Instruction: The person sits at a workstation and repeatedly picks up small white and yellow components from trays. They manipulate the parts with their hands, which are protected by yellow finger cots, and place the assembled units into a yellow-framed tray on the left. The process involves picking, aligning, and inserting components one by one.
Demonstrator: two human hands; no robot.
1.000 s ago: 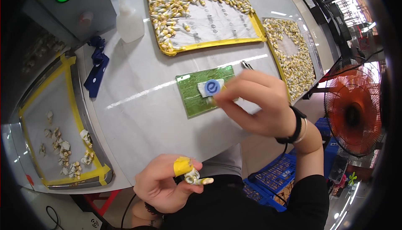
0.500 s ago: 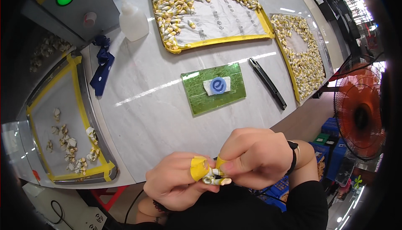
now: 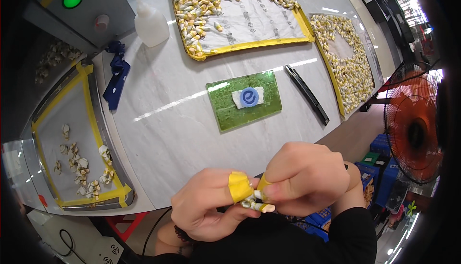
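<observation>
Between my two hands is a small white, gold and peach-tipped figurine part (image 3: 260, 207), held near the table's front edge. My left hand (image 3: 204, 204) is closed, thumb and index finger pinching the part from the left; yellow tape (image 3: 238, 187) wraps its index finger. From the right, my right hand (image 3: 305, 177) is closed with thumb and index finger on the part's upper piece, also with yellow tape at a fingertip. My fingers hide much of the part. Beyond the hands lies a green slab (image 3: 225, 115) carrying a white pad and a round blue piece (image 3: 249, 97).
A black utility knife (image 3: 307, 95) lies right of the slab. Yellow-edged trays (image 3: 254, 47) of small parts stand at the back and right (image 3: 334, 93). At left are another tray (image 3: 55, 120), a squeeze bottle (image 3: 151, 26) and dark blue cloth (image 3: 117, 81). An orange fan (image 3: 415, 124) stands right.
Both hands have shifted slightly right and up with the part between them. The part has turned a little in my fingers.
</observation>
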